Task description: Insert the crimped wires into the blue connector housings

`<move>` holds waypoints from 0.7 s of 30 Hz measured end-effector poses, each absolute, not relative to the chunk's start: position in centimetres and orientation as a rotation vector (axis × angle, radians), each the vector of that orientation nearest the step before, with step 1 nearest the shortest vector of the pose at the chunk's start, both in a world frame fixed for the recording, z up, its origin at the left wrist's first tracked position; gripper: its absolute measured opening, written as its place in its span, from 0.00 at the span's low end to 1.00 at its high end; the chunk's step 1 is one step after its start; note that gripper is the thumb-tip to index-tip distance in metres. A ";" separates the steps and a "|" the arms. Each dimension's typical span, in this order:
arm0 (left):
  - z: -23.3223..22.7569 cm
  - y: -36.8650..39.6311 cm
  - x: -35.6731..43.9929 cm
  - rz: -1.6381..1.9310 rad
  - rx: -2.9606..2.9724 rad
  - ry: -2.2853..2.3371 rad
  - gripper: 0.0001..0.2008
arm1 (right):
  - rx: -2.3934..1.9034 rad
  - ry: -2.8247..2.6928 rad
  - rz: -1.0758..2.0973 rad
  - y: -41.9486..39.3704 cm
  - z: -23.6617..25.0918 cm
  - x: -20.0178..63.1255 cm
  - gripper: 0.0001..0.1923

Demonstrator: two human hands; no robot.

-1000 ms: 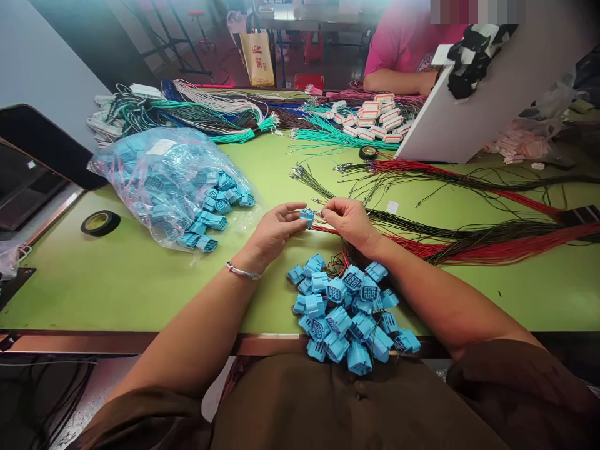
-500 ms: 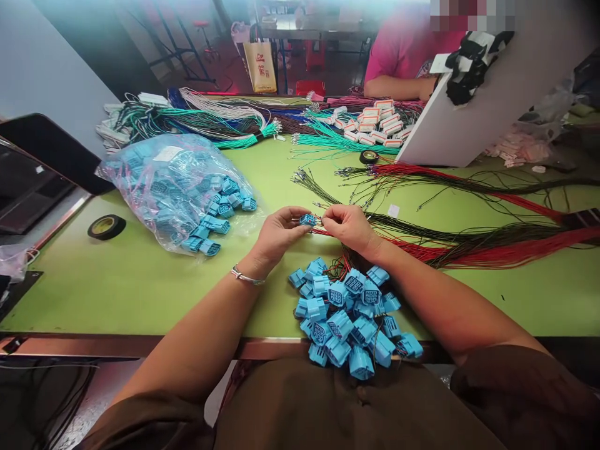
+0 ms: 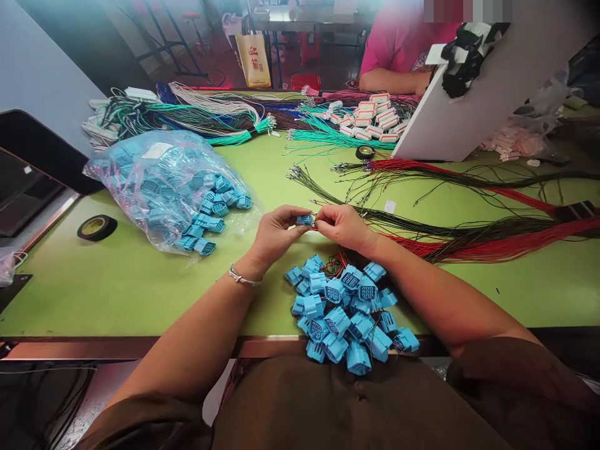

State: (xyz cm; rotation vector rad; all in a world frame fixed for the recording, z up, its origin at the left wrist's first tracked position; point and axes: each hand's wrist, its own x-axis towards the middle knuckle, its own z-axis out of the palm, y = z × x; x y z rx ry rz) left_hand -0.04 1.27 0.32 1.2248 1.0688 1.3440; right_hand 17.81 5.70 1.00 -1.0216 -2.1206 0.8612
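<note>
Between the thumb and fingers of my left hand (image 3: 276, 232) is a small blue connector housing (image 3: 304, 220). My right hand (image 3: 344, 225) is pinched at the housing's right end, on thin wire whose tip is hidden by the fingers. Red and black wires (image 3: 398, 244) run off to the right from under that hand. Below both hands lies a heap of blue connector housings (image 3: 337, 322), some with wires in them, at the table's front edge.
On the left stand a clear bag of blue housings (image 3: 154, 181) and a black tape roll (image 3: 97, 227). Teal and white wire bundles (image 3: 210, 119) and white connectors (image 3: 377, 115) lie at the back. A grey panel (image 3: 440, 125) rises at right; a person in pink (image 3: 391, 47) sits beyond.
My right hand's fingers have come closer to the blue housing, which has turned so its holed face shows less. The whole view has shifted slightly.
</note>
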 end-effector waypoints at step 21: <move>-0.1 1.4 0.0 1.430 1.269 1.135 0.17 | -1.126 -1.925 1.066 5.6 1.2 17.5 0.10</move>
